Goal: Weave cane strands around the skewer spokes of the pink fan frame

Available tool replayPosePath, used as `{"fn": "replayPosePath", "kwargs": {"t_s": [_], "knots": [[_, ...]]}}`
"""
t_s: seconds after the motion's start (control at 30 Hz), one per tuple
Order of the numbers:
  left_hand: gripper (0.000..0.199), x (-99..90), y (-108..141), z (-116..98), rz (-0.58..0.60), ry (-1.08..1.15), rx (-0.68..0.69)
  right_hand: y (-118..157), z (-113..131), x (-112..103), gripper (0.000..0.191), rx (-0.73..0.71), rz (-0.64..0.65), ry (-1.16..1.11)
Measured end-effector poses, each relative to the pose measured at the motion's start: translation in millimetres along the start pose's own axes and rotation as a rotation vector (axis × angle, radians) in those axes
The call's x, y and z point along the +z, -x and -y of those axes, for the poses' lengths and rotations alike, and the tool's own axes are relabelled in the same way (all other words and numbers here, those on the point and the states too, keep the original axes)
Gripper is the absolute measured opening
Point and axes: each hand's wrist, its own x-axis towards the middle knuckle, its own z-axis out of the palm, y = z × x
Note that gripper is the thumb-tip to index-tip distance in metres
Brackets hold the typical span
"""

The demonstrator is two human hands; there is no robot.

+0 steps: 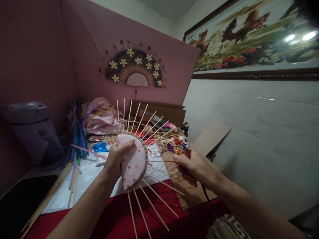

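My left hand (pixel 115 158) grips a half-round panel (pixel 134 162) covered in pale pink cloth with red dots, its thumb lying across the front. Woven cord edges the curved side of this panel. Thin wooden sticks (pixel 160 198) fan out from that edge, upward, to the right and downward. To the right of the panel, my right hand (pixel 195 166) pinches a bunched piece of floral cloth (pixel 175 145) with purple, red and orange flowers. That cloth overlaps the tips of some sticks; I cannot tell whether it touches them. A dark strip hangs below my right hand.
A flower-decorated fan (pixel 138 61) hangs on the pink board behind. Coloured pipe cleaners (pixel 77 129), a pink cloth heap (pixel 102 116) and a blue packet (pixel 100 147) lie at left. Loose sticks (pixel 47 199) stretch along the left; brown cardboard (pixel 181 189) lies on the red cover (pixel 112 219).
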Motion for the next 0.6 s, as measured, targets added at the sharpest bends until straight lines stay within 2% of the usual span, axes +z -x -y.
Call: {"fn": "replayPosePath", "kwargs": {"t_s": [0.3, 0.6], "knots": [[0.021, 1.7, 0.6, -2.5, -0.008, 0.054, 0.006, 5.1, -2.1, -6.2, 0.043, 0.021, -0.004, 0.026], [0.021, 1.5, -0.1, -1.1, -0.015, 0.049, -0.008, 3.0, 0.1, -3.3, 0.040, -0.028, -0.027, 0.003]]}}
